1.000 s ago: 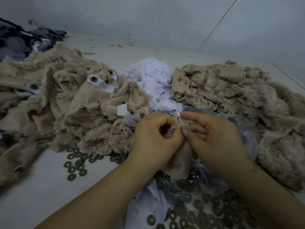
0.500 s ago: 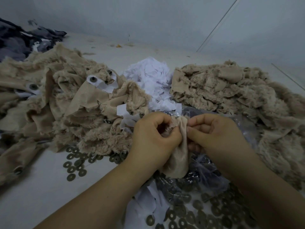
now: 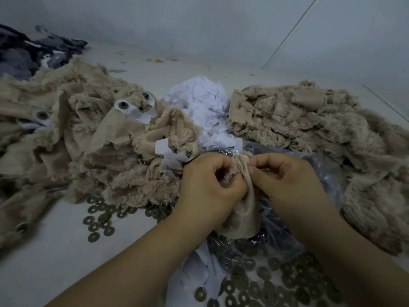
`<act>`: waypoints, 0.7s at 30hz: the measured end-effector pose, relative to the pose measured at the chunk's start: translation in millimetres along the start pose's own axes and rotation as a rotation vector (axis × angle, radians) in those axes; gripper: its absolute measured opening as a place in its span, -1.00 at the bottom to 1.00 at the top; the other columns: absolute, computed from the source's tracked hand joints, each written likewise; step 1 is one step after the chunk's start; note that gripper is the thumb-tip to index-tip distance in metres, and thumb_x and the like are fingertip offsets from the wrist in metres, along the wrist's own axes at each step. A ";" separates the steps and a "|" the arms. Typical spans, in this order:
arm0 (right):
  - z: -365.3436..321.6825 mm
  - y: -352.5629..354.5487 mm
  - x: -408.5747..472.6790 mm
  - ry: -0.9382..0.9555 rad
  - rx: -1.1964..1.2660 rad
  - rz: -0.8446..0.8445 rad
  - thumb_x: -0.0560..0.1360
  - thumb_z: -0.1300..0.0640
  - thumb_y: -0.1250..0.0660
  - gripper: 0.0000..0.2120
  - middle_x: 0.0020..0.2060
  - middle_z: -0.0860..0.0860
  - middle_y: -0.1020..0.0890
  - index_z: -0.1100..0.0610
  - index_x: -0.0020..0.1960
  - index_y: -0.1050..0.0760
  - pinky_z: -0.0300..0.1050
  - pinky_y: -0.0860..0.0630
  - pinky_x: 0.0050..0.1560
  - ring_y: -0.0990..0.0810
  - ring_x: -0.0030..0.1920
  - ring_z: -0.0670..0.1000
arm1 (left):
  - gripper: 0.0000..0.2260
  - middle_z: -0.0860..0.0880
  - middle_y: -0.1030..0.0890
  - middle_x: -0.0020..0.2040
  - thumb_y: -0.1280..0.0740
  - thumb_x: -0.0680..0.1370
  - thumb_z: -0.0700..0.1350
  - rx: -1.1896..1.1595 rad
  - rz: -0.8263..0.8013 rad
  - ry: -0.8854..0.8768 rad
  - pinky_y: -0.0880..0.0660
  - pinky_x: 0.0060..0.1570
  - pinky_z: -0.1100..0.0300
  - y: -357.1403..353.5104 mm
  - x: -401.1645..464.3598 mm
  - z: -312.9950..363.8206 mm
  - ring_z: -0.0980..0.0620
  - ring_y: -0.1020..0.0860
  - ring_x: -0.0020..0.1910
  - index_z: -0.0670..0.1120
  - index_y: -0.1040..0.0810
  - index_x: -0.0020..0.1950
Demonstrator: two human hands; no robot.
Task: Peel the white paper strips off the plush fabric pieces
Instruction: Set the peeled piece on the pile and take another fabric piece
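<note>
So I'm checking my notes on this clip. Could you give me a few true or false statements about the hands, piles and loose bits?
1. Both hands, left hand and right hand, hold one fabric piece. True.
2. The white paper pile lies between two plush heaps. True.
3. The metal rings are stacked in a box. False: they lie loose on the table.
4. The left heap has no paper. False: white strips show on it.
</note>
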State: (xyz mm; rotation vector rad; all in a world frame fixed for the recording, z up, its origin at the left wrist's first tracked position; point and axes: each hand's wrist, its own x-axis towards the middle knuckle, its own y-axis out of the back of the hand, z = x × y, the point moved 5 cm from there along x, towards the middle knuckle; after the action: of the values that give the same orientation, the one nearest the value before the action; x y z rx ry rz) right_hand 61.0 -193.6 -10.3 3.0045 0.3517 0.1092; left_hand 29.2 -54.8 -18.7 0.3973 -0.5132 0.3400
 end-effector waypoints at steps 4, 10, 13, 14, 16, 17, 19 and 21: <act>3.9 -2.2 0.4 0.002 -0.152 0.020 0.58 0.24 -0.34 -0.88 -0.28 0.05 -0.72 0.14 -0.11 -0.63 -0.04 -0.64 -0.19 -0.69 -0.26 0.03 | -0.79 -0.17 -0.54 -0.40 -0.40 0.44 -0.12 -0.015 0.043 0.002 -0.43 -0.40 -0.07 2.2 -0.3 -0.4 -0.14 -0.49 -0.40 -0.27 -0.56 -0.26; 3.9 -4.7 0.5 -0.030 0.056 -0.047 0.50 0.36 -0.39 -0.90 -0.26 0.04 -0.74 0.19 -0.09 -0.63 -0.33 -0.57 -0.29 -0.72 -0.26 -0.07 | -0.94 -0.03 -0.65 -0.31 -0.45 0.49 -0.14 -0.198 0.028 0.110 -0.57 -0.33 -0.01 1.4 0.2 -5.8 -0.08 -0.61 -0.31 -0.04 -0.66 -0.19; 7.4 -4.5 1.3 -0.074 0.188 -0.071 0.45 0.34 -0.43 -0.86 -0.14 0.09 -0.75 0.18 -0.02 -0.64 -0.27 -0.61 -0.20 -0.74 -0.13 0.02 | -0.90 -0.03 -0.65 -0.31 -0.45 0.50 -0.19 -0.216 0.034 0.123 -0.57 -0.35 0.04 3.2 1.7 -9.9 -0.05 -0.60 -0.33 -0.03 -0.66 -0.21; 8.0 -5.6 1.3 -0.102 0.234 -0.085 0.41 0.29 -0.44 -0.83 -0.11 0.10 -0.75 0.18 0.00 -0.64 -0.22 -0.64 -0.18 -0.74 -0.11 0.04 | -0.86 0.00 -0.65 -0.31 -0.45 0.50 -0.22 -0.223 0.032 0.123 -0.57 -0.36 0.13 3.2 2.1 -10.7 0.03 -0.60 -0.36 -0.01 -0.66 -0.22; 9.7 -8.2 1.2 -0.171 0.325 -0.109 0.31 0.21 -0.44 -0.69 -0.11 0.13 -0.74 0.21 0.05 -0.62 -0.16 -0.68 -0.15 -0.73 -0.16 0.05 | -0.78 0.07 -0.66 -0.30 -0.45 0.49 -0.27 -0.236 0.020 0.125 -0.53 -0.34 0.32 3.4 2.8 -10.3 0.21 -0.57 -0.37 0.06 -0.65 -0.24; 10.8 -8.5 1.5 -0.198 0.354 -0.107 0.28 0.20 -0.44 -0.66 -0.15 0.12 -0.74 0.23 0.05 -0.62 -0.18 -0.67 -0.17 -0.71 -0.22 0.02 | -0.75 0.09 -0.66 -0.30 -0.45 0.48 -0.28 -0.238 0.018 0.127 -0.52 -0.32 0.36 3.7 2.9 -9.7 0.25 -0.57 -0.35 0.07 -0.65 -0.24; 11.9 -7.9 2.3 -0.223 0.363 -0.099 0.25 0.20 -0.44 -0.68 -0.22 0.11 -0.71 0.23 -0.01 -0.62 -0.19 -0.62 -0.23 -0.62 -0.31 0.00 | -0.76 0.11 -0.68 -0.28 -0.45 0.48 -0.29 -0.248 0.021 0.132 -0.53 -0.28 0.38 4.0 2.8 -9.2 0.24 -0.61 -0.31 0.07 -0.66 -0.23; 12.7 -6.4 2.9 -0.229 0.351 -0.101 0.25 0.19 -0.44 -0.70 -0.23 0.14 -0.68 0.24 -0.03 -0.63 -0.14 -0.56 -0.19 -0.55 -0.28 0.05 | -0.82 0.09 -0.70 -0.24 -0.46 0.49 -0.26 -0.255 0.037 0.144 -0.57 -0.22 0.32 4.2 2.9 -10.7 0.18 -0.65 -0.25 0.03 -0.69 -0.18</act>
State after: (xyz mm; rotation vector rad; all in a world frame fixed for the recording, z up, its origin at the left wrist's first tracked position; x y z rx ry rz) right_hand 63.5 -188.0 -23.5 3.2829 0.5472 -0.3378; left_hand 34.2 -45.7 -24.6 0.1155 -0.4169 0.3314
